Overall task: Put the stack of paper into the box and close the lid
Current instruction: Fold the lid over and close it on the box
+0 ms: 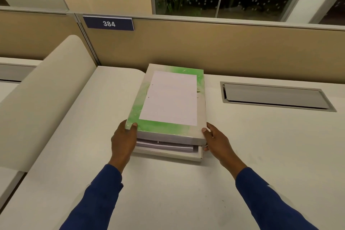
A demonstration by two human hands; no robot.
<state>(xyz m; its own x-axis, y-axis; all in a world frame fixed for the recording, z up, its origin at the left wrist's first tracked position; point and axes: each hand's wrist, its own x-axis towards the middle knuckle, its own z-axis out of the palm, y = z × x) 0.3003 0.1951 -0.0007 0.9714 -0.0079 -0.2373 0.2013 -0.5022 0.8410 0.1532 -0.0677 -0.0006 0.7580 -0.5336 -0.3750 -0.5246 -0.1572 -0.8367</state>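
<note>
Both hands, left (124,141) and right (214,141), pinch my grip on the lid (168,132) corners: light stiff cardboard, I'd guess, paper (164,146) peeking underneath, box (168,155) not shut.

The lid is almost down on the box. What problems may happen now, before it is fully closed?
1. The paper shows in the gap under the lid, and its top sheets look uneven; the lid's front wall may catch and bend them.
2. The right hand has fingers in the gap at the corner; they may get pinched.
3. The left hand grips the other corner; uneven pressing may seat the lid crooked on the box.
</note>
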